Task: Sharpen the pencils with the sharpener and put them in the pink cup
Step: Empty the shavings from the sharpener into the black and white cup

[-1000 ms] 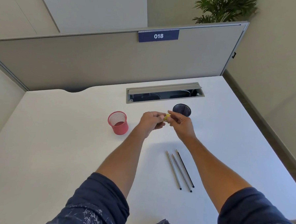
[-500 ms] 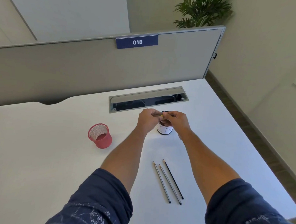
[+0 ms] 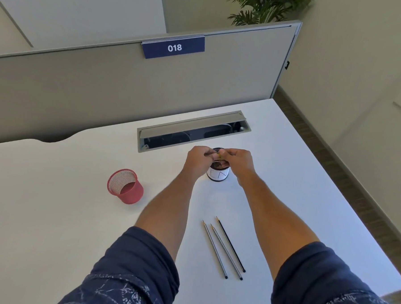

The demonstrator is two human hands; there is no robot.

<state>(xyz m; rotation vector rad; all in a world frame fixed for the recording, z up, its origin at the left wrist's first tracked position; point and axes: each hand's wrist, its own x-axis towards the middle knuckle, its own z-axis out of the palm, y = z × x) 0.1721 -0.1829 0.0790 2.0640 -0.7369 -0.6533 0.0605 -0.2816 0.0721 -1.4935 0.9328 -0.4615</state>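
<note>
The step in hand looks like the sharpening itself: both hands meet directly above a small dark cup [image 3: 217, 173] with a white label, which stands on the white desk [image 3: 52, 213], probably so that the shavings fall into it. The left hand [image 3: 198, 160] has its fingers curled, and the right hand [image 3: 238, 160] is curled in the same way; between their fingertips a small yellow thing, most likely the sharpener [image 3: 218, 155], is pinched. Which hand has the sharpener and which one has a pencil cannot be told, because the fingers hide almost everything and no pencil shaft shows clearly there. Three pencils [image 3: 223, 248] lie side by side on the desk, nearer to the person than the dark cup and a little to its right, with their points toward the cup; their tips seem already pointed, but they are too small to judge. The pink cup [image 3: 125, 187], a mesh one, stands upright to the left of the dark cup and well apart from it, and no pencil can be seen in it. The next move, as a judgement, calls for steady turning over the dark cup, and afterwards a reach to the left to drop the finished pencil into the pink cup.
</note>
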